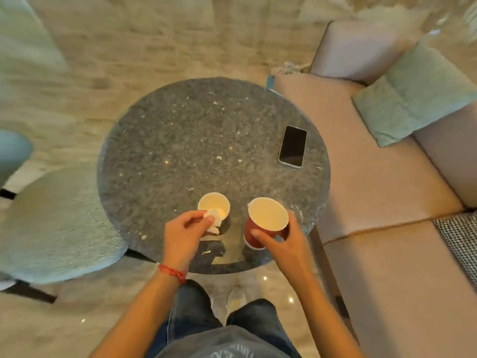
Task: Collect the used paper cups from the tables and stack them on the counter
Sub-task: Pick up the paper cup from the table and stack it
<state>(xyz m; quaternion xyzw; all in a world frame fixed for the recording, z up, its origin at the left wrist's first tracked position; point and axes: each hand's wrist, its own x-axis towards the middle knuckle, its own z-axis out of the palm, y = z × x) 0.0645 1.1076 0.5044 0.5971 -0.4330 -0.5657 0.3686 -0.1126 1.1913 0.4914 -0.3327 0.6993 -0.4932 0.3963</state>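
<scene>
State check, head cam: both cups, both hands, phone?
red cup: upright, gripped by right hand
white cup: upright on table, looks empty
left hand: pinching a white scrap at the white cup's rim
phone: flat on table, screen dark

Red thread bracelet [172,272] on left wrist, blue jeans [191,313], grey shirt [227,344].

The right hand [280,241] gripped a red paper cup [265,223] at the near edge of the round speckled worktop [180,140]. Just beside it, the left hand [184,235] pinched a crumpled white napkin [213,220] at the rim of a second cup [213,204]. A dark phone [293,146] lay well apart, near the sofa [374,202].
</scene>
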